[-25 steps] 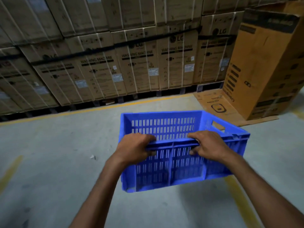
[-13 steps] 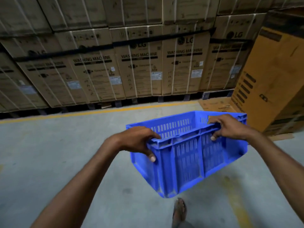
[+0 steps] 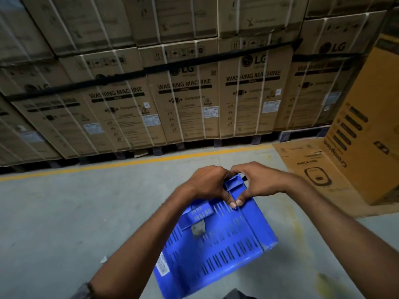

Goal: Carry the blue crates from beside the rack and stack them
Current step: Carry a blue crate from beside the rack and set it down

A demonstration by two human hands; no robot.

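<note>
A blue slotted plastic crate [image 3: 218, 244] hangs in front of me, tipped on end so one slotted wall faces the camera and its top rim points away. My left hand [image 3: 207, 183] and my right hand [image 3: 259, 182] grip the upper end of the crate side by side, thumbs touching on its wall. A white label sits at the crate's lower left corner. The crate is held above the grey concrete floor [image 3: 75, 212]. No other blue crate or rack is in view.
A wall of strapped washing machine cartons [image 3: 183, 93] on pallets stands ahead, behind a yellow floor line [image 3: 129, 162]. A tall yellow-brown carton [image 3: 371, 126] stands at the right on flattened cardboard [image 3: 302, 165].
The crate has swung from level to hanging on end. Both hands have come together at its top end. The view has drawn closer to the cartons.
</note>
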